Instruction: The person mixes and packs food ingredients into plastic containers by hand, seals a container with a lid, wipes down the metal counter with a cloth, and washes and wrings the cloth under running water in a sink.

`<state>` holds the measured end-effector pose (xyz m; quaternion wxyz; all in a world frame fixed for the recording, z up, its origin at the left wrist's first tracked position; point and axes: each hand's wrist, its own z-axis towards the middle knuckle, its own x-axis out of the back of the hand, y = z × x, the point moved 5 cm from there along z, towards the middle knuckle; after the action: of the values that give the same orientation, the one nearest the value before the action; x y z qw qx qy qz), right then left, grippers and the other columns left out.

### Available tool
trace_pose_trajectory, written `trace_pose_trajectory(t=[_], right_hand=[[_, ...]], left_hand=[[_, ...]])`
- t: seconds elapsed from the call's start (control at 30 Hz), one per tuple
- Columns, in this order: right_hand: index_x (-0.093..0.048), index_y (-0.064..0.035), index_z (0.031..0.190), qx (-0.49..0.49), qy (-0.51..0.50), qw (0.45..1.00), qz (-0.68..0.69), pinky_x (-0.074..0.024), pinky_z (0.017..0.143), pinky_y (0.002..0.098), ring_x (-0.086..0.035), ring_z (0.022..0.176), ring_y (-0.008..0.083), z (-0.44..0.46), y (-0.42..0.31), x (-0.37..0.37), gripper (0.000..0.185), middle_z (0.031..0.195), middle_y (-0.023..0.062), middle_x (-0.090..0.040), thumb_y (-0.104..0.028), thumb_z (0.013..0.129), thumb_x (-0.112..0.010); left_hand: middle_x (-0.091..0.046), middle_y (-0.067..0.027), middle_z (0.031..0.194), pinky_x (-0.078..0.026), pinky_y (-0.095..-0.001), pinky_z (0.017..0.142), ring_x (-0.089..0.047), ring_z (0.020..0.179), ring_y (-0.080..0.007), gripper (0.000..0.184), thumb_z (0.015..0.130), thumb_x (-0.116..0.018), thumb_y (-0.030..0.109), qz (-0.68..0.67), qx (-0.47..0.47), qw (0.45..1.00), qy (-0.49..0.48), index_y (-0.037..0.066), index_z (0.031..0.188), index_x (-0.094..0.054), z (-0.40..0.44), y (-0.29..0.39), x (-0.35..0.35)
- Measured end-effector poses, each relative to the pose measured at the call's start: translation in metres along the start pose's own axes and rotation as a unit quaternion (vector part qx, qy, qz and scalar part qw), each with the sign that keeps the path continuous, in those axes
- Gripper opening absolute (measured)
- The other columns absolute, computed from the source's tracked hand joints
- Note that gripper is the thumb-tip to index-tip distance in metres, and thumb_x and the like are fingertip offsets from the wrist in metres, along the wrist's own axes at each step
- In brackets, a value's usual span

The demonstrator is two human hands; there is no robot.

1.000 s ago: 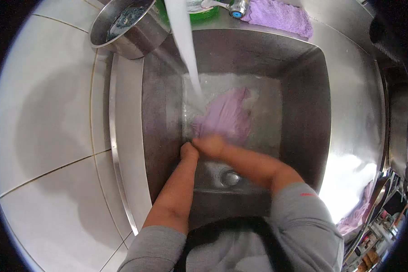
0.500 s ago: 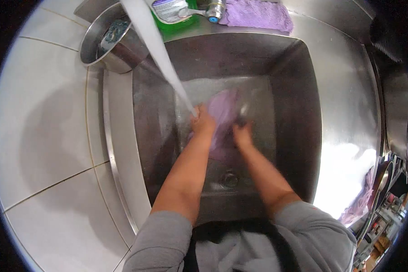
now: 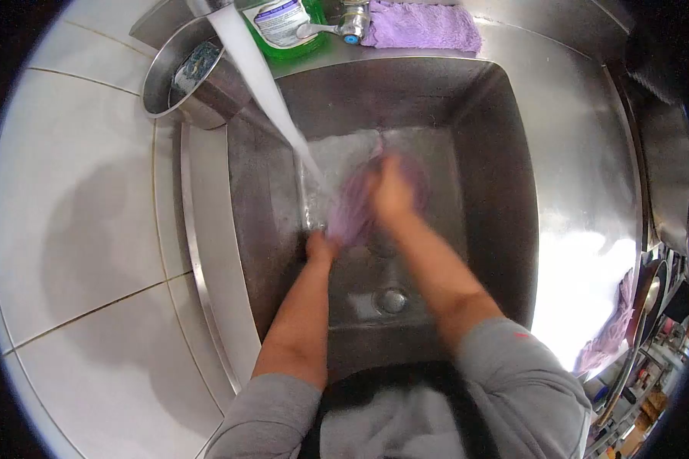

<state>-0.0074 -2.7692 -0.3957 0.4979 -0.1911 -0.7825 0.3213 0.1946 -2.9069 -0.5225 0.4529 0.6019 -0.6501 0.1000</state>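
Note:
A wet purple cloth (image 3: 352,206) is in the steel sink (image 3: 497,199), blurred by motion. My left hand (image 3: 321,246) is closed on its lower left end. My right hand (image 3: 392,191) grips the cloth farther up and to the right, its fingers smeared and partly hidden. Beside the cloth, on its left, a stream of water (image 3: 272,99) falls from the faucet (image 3: 206,6) into the basin. The drain (image 3: 391,301) shows nearer to me, with shallow water around it.
A metal container (image 3: 214,96) holding a scouring pad (image 3: 199,65) stands at the sink's back left corner. Behind the sink are a green soap bottle (image 3: 283,30), a tap handle (image 3: 352,23) and a folded purple towel (image 3: 425,27). Another purple cloth (image 3: 608,329) lies on the right counter (image 3: 581,191).
My right hand has moved away from me and onto the cloth. My left hand has come down toward me, to the cloth's lower left end. The water still runs.

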Motion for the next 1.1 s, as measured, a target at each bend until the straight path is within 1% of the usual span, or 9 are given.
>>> trace_pose_trajectory(t=[0.17,0.27,0.43,0.67,0.83,0.9,0.97,1.0,1.1], right_hand=[[-0.058,-0.0105,0.105,0.261,-0.414,0.856,-0.169,-0.0435,0.084,0.0445,-0.059,0.092,0.0355,-0.081,0.042,-0.174,0.030,0.092,0.0233,-0.061,-0.032,0.085,-0.051],[-0.056,-0.0101,0.109,0.247,-0.319,0.871,-0.279,-0.0474,0.080,0.0443,-0.061,0.095,0.0327,0.002,0.030,-0.064,0.037,0.099,0.0175,-0.063,-0.036,0.091,-0.037],[-0.047,-0.0030,0.117,0.150,-0.070,0.957,-0.236,-0.0493,0.071,0.0457,-0.063,0.080,0.0383,0.072,0.045,-0.002,0.036,0.089,0.0205,-0.064,-0.027,0.092,-0.037],[-0.052,-0.0114,0.109,0.354,-0.323,0.844,-0.241,-0.0477,0.079,0.0451,-0.061,0.092,0.0359,-0.077,0.015,-0.115,0.029,0.094,0.0226,-0.062,-0.028,0.089,-0.039],[-0.047,-0.0105,0.105,0.220,-0.061,0.931,-0.285,-0.0499,0.058,0.0463,-0.065,0.072,0.0325,0.097,0.014,-0.019,0.020,0.085,0.0174,-0.065,-0.018,0.087,-0.045],[-0.047,-0.0097,0.106,0.246,-0.080,0.921,-0.289,-0.0499,0.059,0.0461,-0.064,0.074,0.0343,0.066,0.007,-0.034,0.021,0.085,0.0174,-0.065,-0.018,0.087,-0.044],[-0.053,-0.0056,0.113,0.322,-0.129,0.875,-0.339,-0.0430,0.087,0.0467,-0.058,0.099,0.0337,-0.031,-0.010,-0.073,0.037,0.098,0.0266,-0.060,-0.032,0.090,-0.041],[-0.056,-0.0054,0.110,0.187,-0.363,0.902,-0.142,-0.0351,0.097,0.0451,-0.054,0.106,0.0327,-0.074,0.008,-0.109,0.043,0.105,0.0248,-0.058,-0.039,0.090,-0.037],[-0.057,-0.0075,0.110,0.275,-0.399,0.846,-0.222,-0.0436,0.087,0.0427,-0.058,0.098,0.0318,-0.088,0.006,-0.119,0.043,0.101,0.0198,-0.061,-0.039,0.091,-0.035]], left_hand=[[-0.060,-0.0193,0.109,-0.048,-0.0396,0.084,-0.059,0.101,-0.0314,0.058,0.067,-0.076,0.034,0.253,-0.039,0.953,-0.163,0.004,0.113,-0.057,-0.040,-0.034,-0.016],[-0.061,-0.0201,0.106,-0.048,-0.0403,0.083,-0.059,0.100,-0.0345,0.046,0.071,-0.075,0.030,0.122,0.130,0.975,-0.135,-0.001,0.101,-0.063,-0.062,-0.030,0.003],[-0.061,-0.0209,0.106,-0.048,-0.0410,0.084,-0.059,0.100,-0.0342,0.047,0.070,-0.075,0.028,0.109,0.124,0.978,-0.128,-0.003,0.102,-0.061,-0.059,-0.015,0.012],[-0.059,-0.0218,0.111,-0.048,-0.0402,0.084,-0.059,0.101,-0.0318,0.050,0.070,-0.075,0.025,0.113,0.065,0.988,-0.077,-0.002,0.108,-0.059,-0.069,-0.014,0.015],[-0.060,-0.0199,0.110,-0.048,-0.0397,0.084,-0.059,0.101,-0.0321,0.043,0.072,-0.073,0.023,0.156,0.106,0.975,-0.118,0.002,0.107,-0.061,-0.061,-0.018,0.007],[-0.061,-0.0192,0.108,-0.048,-0.0399,0.083,-0.059,0.100,-0.0327,0.040,0.072,-0.072,0.023,0.174,0.091,0.975,-0.101,0.002,0.105,-0.063,-0.057,-0.015,0.011],[-0.063,-0.0197,0.104,-0.048,-0.0402,0.083,-0.060,0.099,-0.0339,0.035,0.074,-0.070,0.020,0.113,0.107,0.979,-0.132,-0.001,0.101,-0.064,-0.071,0.005,0.025],[-0.063,-0.0197,0.104,-0.048,-0.0402,0.083,-0.060,0.099,-0.0339,0.035,0.074,-0.070,0.020,0.107,0.104,0.980,-0.132,-0.001,0.101,-0.064,-0.064,-0.004,0.014],[-0.062,-0.0199,0.104,-0.048,-0.0406,0.082,-0.060,0.098,-0.0341,0.036,0.073,-0.071,0.020,0.051,0.134,0.989,-0.045,-0.002,0.101,-0.063,-0.047,-0.041,0.001]])
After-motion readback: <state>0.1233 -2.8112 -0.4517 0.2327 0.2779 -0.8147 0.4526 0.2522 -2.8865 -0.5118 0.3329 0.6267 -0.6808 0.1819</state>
